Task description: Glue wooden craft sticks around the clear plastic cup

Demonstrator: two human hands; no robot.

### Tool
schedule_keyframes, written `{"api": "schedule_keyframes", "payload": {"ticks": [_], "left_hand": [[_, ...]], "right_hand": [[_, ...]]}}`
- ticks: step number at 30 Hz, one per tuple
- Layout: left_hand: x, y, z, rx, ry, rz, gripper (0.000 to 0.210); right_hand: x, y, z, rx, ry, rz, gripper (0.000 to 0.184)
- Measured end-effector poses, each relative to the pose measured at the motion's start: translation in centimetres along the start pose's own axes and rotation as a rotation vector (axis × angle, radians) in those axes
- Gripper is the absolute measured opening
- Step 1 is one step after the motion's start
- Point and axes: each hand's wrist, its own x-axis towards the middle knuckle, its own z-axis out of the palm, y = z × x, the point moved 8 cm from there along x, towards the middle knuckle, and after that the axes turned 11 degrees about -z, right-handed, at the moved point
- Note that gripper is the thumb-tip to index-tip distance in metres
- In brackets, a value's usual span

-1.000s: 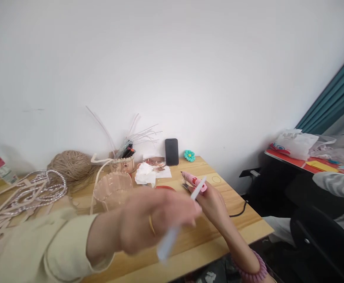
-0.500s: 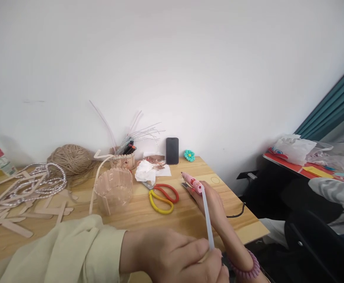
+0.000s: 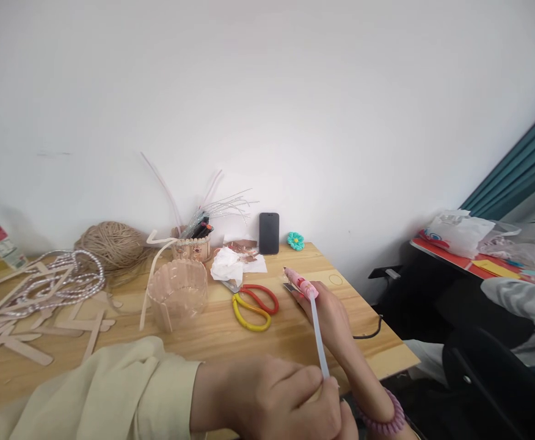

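My right hand (image 3: pixel 330 311) is wrapped round a pink glue gun (image 3: pixel 302 284) with red markings, its dark nozzle pointing away over the table. A long whitish glue stick (image 3: pixel 319 339) runs from the gun's back end towards me. Its near end is pinched in the closed fingers of my left hand (image 3: pixel 290 397); part of that hand is cut off by the lower frame edge. Left of the gun lie scissors (image 3: pixel 253 311) with one red and one yellow handle. Beyond them stands a clear cup (image 3: pixel 182 299) partly lined with wooden sticks.
Craft sticks (image 3: pixel 29 351), silvery bead strings (image 3: pixel 79 275) and a twine ball (image 3: pixel 112 247) crowd the left. A stick-covered holder (image 3: pixel 192 249), crumpled tissue (image 3: pixel 228 266), a phone (image 3: pixel 269 233) and a teal flower (image 3: pixel 295 241) line the wall. A black cable (image 3: pixel 371 333) hangs over the right edge.
My left hand has shifted slightly left and up with the glue stick, whose near end now lies a little further left. The gun has barely moved.
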Motion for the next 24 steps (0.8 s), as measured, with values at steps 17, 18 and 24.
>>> {"api": "schedule_keyframes", "payload": {"ticks": [17,18,24], "left_hand": [[3.3,0.5,1.5,0.249,-0.04,-0.112,0.021],[3.3,0.6,1.7,0.253,-0.052,-0.112,0.02],[3.7,1.4,2.8,0.222,-0.137,-0.033,0.012]], "right_hand": [[-0.3,0.4,0.2,-0.04,0.016,0.053,0.024],[-0.3,0.4,0.2,-0.023,0.022,0.042,0.024],[0.0,0.6,0.3,0.115,0.035,0.045,0.03]]}}
